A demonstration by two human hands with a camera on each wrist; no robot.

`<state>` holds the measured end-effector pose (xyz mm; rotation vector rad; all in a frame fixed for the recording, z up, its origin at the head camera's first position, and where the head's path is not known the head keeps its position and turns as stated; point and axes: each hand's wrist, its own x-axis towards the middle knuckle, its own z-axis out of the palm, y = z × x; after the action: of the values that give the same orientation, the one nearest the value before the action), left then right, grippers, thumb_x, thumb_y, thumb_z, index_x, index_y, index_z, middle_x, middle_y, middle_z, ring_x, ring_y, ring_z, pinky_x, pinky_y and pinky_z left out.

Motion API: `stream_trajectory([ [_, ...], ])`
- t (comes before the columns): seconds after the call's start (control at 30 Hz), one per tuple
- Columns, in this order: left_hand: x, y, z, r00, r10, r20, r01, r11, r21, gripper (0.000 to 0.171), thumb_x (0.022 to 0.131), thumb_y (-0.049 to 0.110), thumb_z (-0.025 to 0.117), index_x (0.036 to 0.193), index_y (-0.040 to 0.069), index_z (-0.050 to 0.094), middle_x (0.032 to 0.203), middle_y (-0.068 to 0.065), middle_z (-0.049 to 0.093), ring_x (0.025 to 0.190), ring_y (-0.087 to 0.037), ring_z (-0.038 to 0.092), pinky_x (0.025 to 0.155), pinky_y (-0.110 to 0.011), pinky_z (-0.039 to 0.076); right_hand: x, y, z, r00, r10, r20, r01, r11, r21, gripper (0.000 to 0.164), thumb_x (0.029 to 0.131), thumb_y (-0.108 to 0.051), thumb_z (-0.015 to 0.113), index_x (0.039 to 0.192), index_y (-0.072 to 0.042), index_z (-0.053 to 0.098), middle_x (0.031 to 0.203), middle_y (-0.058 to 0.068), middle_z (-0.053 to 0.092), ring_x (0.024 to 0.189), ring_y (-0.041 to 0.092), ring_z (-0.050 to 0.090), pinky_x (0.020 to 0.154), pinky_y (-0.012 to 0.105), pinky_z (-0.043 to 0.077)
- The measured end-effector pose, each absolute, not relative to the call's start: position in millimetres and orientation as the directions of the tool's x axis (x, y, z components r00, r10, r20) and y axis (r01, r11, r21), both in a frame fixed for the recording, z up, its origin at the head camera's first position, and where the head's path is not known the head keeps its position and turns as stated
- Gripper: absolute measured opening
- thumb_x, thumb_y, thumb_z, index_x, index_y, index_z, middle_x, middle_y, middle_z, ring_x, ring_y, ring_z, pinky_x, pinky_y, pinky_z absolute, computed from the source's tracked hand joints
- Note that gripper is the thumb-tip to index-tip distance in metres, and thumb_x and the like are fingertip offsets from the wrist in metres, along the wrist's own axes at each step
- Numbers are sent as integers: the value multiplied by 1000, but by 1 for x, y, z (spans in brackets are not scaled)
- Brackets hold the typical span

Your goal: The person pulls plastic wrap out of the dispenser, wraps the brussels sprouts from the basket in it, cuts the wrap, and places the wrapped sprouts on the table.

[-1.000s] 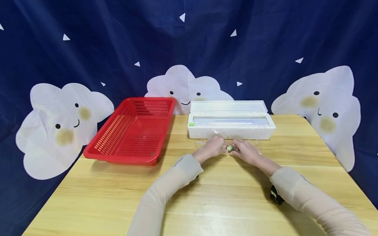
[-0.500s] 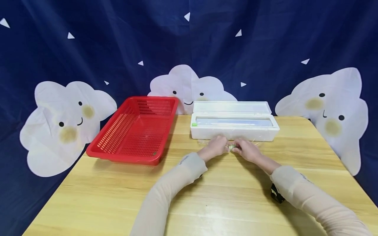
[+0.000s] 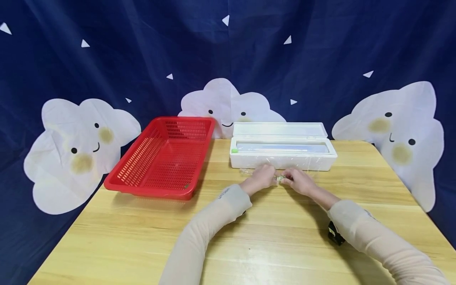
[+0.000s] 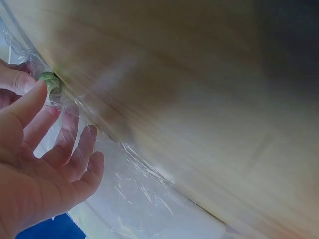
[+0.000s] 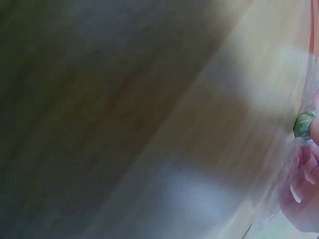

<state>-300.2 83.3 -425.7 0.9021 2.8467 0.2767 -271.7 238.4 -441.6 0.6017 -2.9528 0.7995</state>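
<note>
A small roundish green vegetable [image 5: 302, 125], with paler streaks, sits in clear plastic wrap [image 4: 144, 191] between the two hands. My left hand [image 3: 261, 177] pinches it and the film from the left; in the left wrist view its thumb meets the green surface while the other fingers bend beneath the film. From the other side, my right hand [image 3: 299, 181] pinches the same vegetable and film with thumb and fingers. Fingers hide much of the vegetable in the head view. Loose film spreads out on both sides of the hands.
Just behind the hands stands a long white wrap dispenser box [image 3: 283, 161], its lid [image 3: 279, 130] raised and a green slider [image 3: 234, 151] at its left. A red perforated basket [image 3: 149, 192] is at left, with a tiny green scrap [image 3: 186, 186] inside.
The green vegetable shows less between the fingers now, with film bunched around it. Both hands have drawn slightly closer together. The basket and box stay put; the head view shifted a little.
</note>
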Motion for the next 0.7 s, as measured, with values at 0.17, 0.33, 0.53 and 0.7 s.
stream_trajectory([
  [0.17, -299, 86, -428, -799, 596, -78, 579, 799, 162, 34, 80, 30, 69, 112, 21, 66, 113, 7, 63, 104, -13, 58, 83, -24, 46, -272, 241, -444, -923, -369, 108, -365, 755, -545, 15, 85, -7, 60, 94, 4, 65, 74, 5, 57, 65, 14, 46, 58, 28, 39],
  [0.33, -298, 86, -428, -798, 596, -90, 579, 800, 157, 31, 79, 31, 70, 108, 22, 68, 108, 8, 66, 97, -12, 60, 74, -24, 46, -271, 243, -445, -924, -377, 61, -336, 727, -599, 17, 87, -8, 57, 97, 4, 65, 71, 4, 56, 62, 12, 45, 55, 26, 38],
  [0.53, -296, 83, -426, -795, 598, -103, 569, 793, 219, 31, 76, 31, 72, 106, 22, 69, 99, 8, 68, 88, -9, 59, 69, -25, 43, -268, 243, -442, -920, -389, 51, -342, 728, -594, 19, 88, -9, 57, 99, 5, 64, 81, 9, 64, 70, 14, 53, 62, 28, 44],
  [0.7, -292, 79, -426, -774, 619, -136, 582, 779, 233, 27, 75, 34, 73, 99, 24, 71, 80, 9, 63, 74, -8, 49, 58, -24, 39, -260, 240, -438, -935, -356, 5, -292, 759, -582, 24, 89, -15, 58, 104, 1, 65, 85, 8, 66, 69, 15, 53, 63, 32, 43],
])
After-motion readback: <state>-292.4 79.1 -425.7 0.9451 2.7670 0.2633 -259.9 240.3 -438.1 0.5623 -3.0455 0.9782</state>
